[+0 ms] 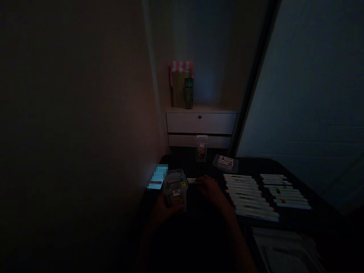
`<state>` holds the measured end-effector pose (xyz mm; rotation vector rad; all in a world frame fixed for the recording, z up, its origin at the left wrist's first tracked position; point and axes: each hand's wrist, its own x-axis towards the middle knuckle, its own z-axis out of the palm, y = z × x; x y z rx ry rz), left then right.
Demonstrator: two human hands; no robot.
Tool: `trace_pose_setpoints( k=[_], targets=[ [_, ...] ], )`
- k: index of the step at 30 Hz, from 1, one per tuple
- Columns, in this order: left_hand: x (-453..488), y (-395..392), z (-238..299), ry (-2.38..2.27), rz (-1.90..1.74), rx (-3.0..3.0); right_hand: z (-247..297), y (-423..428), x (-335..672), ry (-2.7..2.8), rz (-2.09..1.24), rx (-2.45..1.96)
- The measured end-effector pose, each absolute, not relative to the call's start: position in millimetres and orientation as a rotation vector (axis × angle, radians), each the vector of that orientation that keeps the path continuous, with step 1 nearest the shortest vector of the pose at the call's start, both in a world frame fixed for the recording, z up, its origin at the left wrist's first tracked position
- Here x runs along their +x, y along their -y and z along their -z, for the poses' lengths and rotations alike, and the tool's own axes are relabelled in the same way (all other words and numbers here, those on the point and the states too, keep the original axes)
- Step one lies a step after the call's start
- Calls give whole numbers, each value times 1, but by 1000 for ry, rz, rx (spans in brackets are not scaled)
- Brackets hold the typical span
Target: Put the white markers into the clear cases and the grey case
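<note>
**Left hand (161,211) around a see-through box (176,182), deep in gloom**

Its fingers are clamped about the box's lower front, lower centre of the frame; shadow swallows the wrist. Just right, the right hand (209,188) hides part of a white marker (192,181); I can't tell whether those fingers grip it. Pale shapes (287,250) run off the bottom right. Dark counter (203,210) shows between box and marker row (250,197); a wall (108,113) rises close on the left.
</note>
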<state>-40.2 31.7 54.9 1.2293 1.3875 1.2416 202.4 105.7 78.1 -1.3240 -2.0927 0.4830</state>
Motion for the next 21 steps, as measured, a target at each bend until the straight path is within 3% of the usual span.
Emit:
trace_pose_setpoints(
  k=[21],
  targets=[
    [-38,-32,-59,-1378,-1241,1217,-79,-102,201,2177,-513,-1452]
  ],
)
